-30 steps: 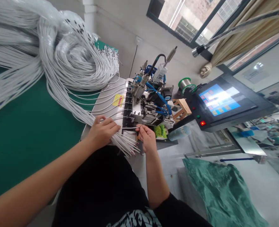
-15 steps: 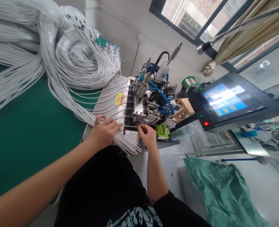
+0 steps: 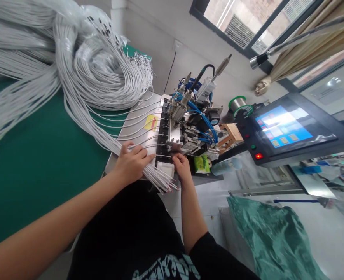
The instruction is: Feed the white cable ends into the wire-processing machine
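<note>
My left hand (image 3: 131,163) lies closed over a bundle of white wires (image 3: 157,179), pressing them onto the metal plate (image 3: 137,128); the stripped wire ends fan out past my fingers. My right hand (image 3: 182,166) is pinched on the tip of a single white wire (image 3: 162,156) at the black fixture strip (image 3: 161,136) of the small machine (image 3: 189,124). Several more wires lie side by side in that strip. The wires run back to a big white heap (image 3: 72,66) on the green mat.
A touch-screen control box (image 3: 285,130) with a lit red button stands to the right of the machine. A solder spool (image 3: 237,103) sits behind it. A green sack (image 3: 273,237) lies on the floor at the right. The green mat (image 3: 34,163) covers the table at the left.
My right hand has moved slightly up toward the fixture strip with the wire tip. My left hand stays on the bundle. The view has shifted a little to the left.
</note>
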Tool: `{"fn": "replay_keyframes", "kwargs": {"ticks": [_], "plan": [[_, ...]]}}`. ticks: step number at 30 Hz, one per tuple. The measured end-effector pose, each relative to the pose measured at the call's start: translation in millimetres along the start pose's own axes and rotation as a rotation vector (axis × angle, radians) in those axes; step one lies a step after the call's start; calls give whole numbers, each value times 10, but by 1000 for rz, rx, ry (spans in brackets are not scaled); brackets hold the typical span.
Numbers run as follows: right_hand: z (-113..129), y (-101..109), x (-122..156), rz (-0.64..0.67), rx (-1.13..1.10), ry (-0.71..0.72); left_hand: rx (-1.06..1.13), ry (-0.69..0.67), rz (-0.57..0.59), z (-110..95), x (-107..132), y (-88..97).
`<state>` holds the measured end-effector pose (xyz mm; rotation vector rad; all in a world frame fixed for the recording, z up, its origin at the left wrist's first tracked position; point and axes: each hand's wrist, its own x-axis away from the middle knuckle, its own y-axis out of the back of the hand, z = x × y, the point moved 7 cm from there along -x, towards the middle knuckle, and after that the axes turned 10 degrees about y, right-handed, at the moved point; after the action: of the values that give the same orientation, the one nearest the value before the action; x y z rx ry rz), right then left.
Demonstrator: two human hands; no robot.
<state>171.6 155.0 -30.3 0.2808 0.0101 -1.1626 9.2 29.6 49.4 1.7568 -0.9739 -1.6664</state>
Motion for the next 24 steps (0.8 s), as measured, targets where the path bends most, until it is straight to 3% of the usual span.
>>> {"fn": "replay_keyframes", "kwargs": {"ticks": [7, 15, 20, 24], "plan": [[-136, -112, 28, -79, -324, -164, 13, 14, 10, 0, -4, 6], [-88, 37, 204, -104, -242, -182, 18, 3, 5, 13, 22, -14], [219, 262, 378, -81, -134, -75, 13, 6, -12, 28, 24, -16], [575, 281, 521, 121, 78, -12, 29, -17, -50, 10, 16, 33]]}}
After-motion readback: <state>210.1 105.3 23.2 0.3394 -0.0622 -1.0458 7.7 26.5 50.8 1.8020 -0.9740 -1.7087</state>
